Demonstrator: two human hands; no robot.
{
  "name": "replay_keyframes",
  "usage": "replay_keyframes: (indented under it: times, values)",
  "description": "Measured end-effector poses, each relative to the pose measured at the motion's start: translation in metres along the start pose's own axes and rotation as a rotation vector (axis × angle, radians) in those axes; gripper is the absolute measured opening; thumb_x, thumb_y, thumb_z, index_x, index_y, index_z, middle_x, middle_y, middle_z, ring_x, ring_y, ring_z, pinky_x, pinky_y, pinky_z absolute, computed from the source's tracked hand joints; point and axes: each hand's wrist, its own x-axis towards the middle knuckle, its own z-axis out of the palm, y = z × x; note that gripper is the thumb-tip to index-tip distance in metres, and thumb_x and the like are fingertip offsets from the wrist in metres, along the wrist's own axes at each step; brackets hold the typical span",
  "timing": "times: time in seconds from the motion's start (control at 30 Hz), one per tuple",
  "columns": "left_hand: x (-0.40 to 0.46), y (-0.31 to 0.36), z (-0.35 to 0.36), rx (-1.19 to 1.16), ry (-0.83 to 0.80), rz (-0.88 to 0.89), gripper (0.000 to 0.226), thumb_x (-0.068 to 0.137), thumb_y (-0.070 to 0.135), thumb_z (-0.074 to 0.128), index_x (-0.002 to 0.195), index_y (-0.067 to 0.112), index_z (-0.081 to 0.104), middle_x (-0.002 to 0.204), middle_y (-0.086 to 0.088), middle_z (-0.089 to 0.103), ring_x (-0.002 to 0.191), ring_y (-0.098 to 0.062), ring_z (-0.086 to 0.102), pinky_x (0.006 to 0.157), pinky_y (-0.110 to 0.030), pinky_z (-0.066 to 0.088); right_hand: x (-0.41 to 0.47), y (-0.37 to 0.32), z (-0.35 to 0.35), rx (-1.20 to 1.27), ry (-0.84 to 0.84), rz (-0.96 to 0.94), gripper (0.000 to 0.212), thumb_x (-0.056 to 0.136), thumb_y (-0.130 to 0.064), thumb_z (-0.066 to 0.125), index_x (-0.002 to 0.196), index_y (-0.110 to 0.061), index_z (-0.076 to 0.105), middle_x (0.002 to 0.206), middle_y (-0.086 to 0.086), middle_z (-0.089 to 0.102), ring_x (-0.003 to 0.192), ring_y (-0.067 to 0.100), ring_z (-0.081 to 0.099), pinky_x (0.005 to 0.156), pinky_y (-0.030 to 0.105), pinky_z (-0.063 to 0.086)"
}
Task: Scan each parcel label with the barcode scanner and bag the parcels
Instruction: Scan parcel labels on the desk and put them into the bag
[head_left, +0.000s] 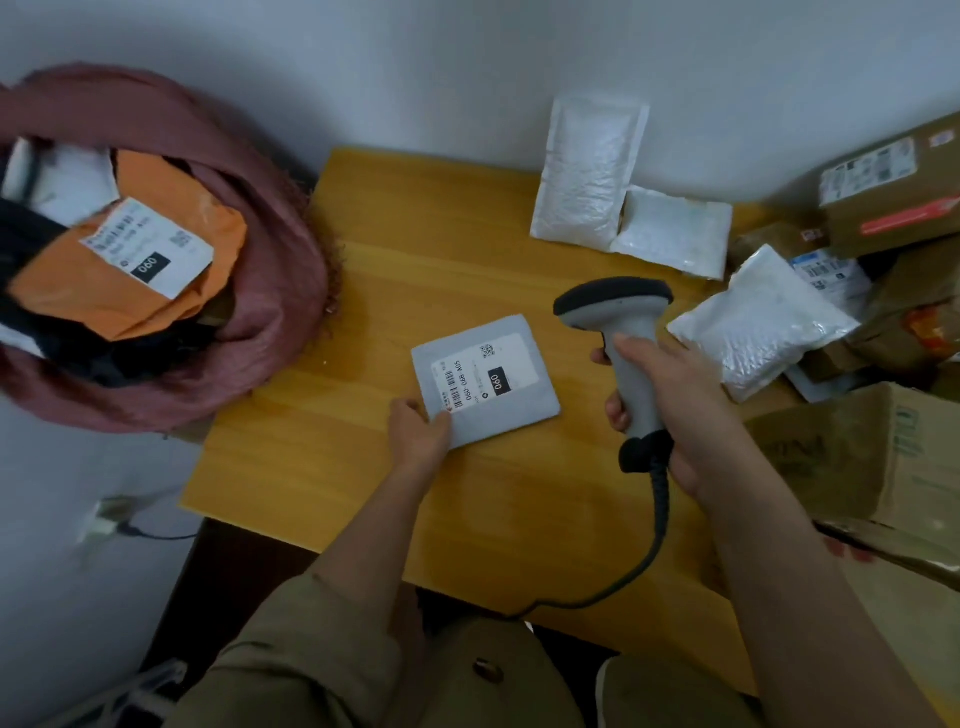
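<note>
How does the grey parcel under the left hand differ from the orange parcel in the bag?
The grey parcel lies flat on the wooden table, while the orange parcel sits tilted inside the maroon bag. The left hand holds the grey parcel's corner; nothing touches the orange one. The grey parcel looks smooth and square, the orange one crumpled and larger. Both carry a white label with a black 060 block.

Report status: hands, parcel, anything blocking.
Left hand pinches grey parcel corner, label up, flat on table. Right hand grips scanner beside it. Nothing blocking.
</note>
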Motion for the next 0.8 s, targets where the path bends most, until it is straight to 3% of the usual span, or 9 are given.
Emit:
replay_keyframes:
  times: [0.07, 0.13, 0.27, 0.37, 0.43, 0.5, 0.57, 0.67, 0.8]
  values:
    - [0.001, -0.009, -0.006, 0.060, 0.064, 0.101, 0.065, 0.086, 0.016, 0.066, 0.140, 0.007, 0.033, 0.132, -0.014, 0.038, 0.109, -0.022, 0.044, 0.083, -0.028, 0.039, 0.002, 0.005, 0.005, -0.067, -0.007, 0.019, 0.015, 0.095, -0.032, 0.061, 0.094, -0.018, 0.066, 0.089, 0.008, 0.065, 0.050, 0.012, 0.055, 0.050, 0.029, 0.044]
    - [-0.002, -0.016, -0.007, 0.117, 0.010, 0.232, 0.073, 0.082, 0.015, 0.071, 0.143, 0.015, 0.031, 0.125, -0.008, 0.031, 0.105, -0.016, 0.038, 0.080, -0.021, 0.034, 0.004, 0.008, 0.009, -0.098, -0.011, 0.039, 0.017, 0.096, -0.032, 0.060, 0.094, -0.016, 0.065, 0.087, 0.007, 0.064, 0.050, 0.011, 0.055, 0.049, 0.028, 0.045]
    - [-0.008, -0.021, -0.002, 0.264, -0.140, 0.394, 0.054, 0.081, 0.002, 0.067, 0.132, 0.011, 0.050, 0.116, -0.007, 0.033, 0.102, -0.029, 0.051, 0.076, -0.017, 0.036, 0.005, 0.010, 0.009, -0.127, -0.033, 0.060, 0.019, 0.095, -0.035, 0.061, 0.095, -0.016, 0.066, 0.072, 0.001, 0.066, 0.050, 0.013, 0.055, 0.049, 0.028, 0.044]
    - [-0.005, -0.014, -0.004, 0.401, -0.148, 0.529, 0.046, 0.081, -0.008, 0.051, 0.124, 0.006, 0.058, 0.121, -0.011, 0.040, 0.107, -0.032, 0.050, 0.079, -0.029, 0.042, 0.005, 0.011, 0.009, -0.141, -0.052, 0.064, 0.022, 0.094, -0.035, 0.062, 0.097, -0.013, 0.065, 0.065, 0.001, 0.065, 0.050, 0.014, 0.054, 0.047, 0.027, 0.045]
    - [0.001, -0.010, -0.006, 0.529, 0.004, 0.529, 0.043, 0.081, -0.003, 0.053, 0.121, 0.011, 0.060, 0.130, -0.013, 0.041, 0.115, -0.034, 0.045, 0.089, -0.038, 0.041, 0.005, 0.012, 0.009, -0.156, -0.059, 0.057, 0.023, 0.094, -0.035, 0.063, 0.097, -0.012, 0.066, 0.069, 0.002, 0.065, 0.050, 0.014, 0.055, 0.046, 0.026, 0.045]
    - [0.002, -0.010, -0.008, 0.569, 0.139, 0.450, 0.044, 0.082, 0.019, 0.065, 0.126, 0.018, 0.056, 0.137, -0.011, 0.034, 0.123, -0.033, 0.034, 0.097, -0.043, 0.033, 0.004, 0.014, 0.009, -0.190, -0.070, 0.049, 0.026, 0.094, -0.036, 0.063, 0.099, -0.011, 0.066, 0.070, 0.003, 0.064, 0.051, 0.013, 0.056, 0.046, 0.026, 0.045]
    - [0.000, -0.016, -0.009, 0.513, 0.029, 0.372, 0.070, 0.072, 0.042, 0.078, 0.133, 0.023, 0.049, 0.138, -0.008, 0.028, 0.126, -0.030, 0.028, 0.103, -0.042, 0.029, 0.003, 0.015, 0.008, -0.230, -0.084, 0.057, 0.029, 0.094, -0.039, 0.062, 0.101, -0.011, 0.065, 0.071, 0.004, 0.062, 0.051, 0.012, 0.057, 0.047, 0.025, 0.046]
    - [-0.006, -0.032, -0.008, 0.481, -0.169, 0.364, 0.099, 0.059, 0.050, 0.087, 0.143, 0.031, 0.038, 0.145, -0.003, 0.021, 0.132, -0.028, 0.025, 0.108, -0.039, 0.025, 0.001, 0.014, 0.010, -0.276, -0.114, 0.134, 0.030, 0.097, -0.044, 0.056, 0.106, -0.016, 0.063, 0.063, 0.005, 0.065, 0.050, 0.012, 0.058, 0.049, 0.026, 0.047]
    - [-0.012, -0.038, -0.001, 0.408, -0.100, 0.323, 0.114, 0.055, 0.043, 0.091, 0.147, 0.021, 0.028, 0.145, -0.006, 0.023, 0.133, -0.029, 0.027, 0.108, -0.040, 0.027, -0.003, 0.012, 0.015, -0.348, -0.166, 0.207, 0.037, 0.101, -0.048, 0.045, 0.117, -0.018, 0.059, 0.055, 0.005, 0.065, 0.047, 0.012, 0.057, 0.051, 0.027, 0.047]
